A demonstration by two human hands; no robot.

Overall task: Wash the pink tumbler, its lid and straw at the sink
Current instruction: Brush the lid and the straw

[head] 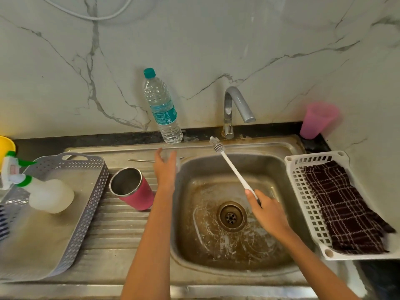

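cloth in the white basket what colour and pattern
The cloth is dark maroon-brown with a white check grid; the head view shows it.

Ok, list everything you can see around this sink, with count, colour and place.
tumbler: one, pink, drainboard
straw: one, metal, drainboard behind tumbler
water bottle: one, clear, teal cap, behind drainboard
tap: one, grey, behind basin
cup: one, pink, back right corner
brush: one, white, over basin
grey basket: one, left, holds white spray bottle
white basket: one, right, holds dark checked cloth
yellow object: one, far left edge
left hand: one, at basin's left edge
right hand: one, fingers grip brush
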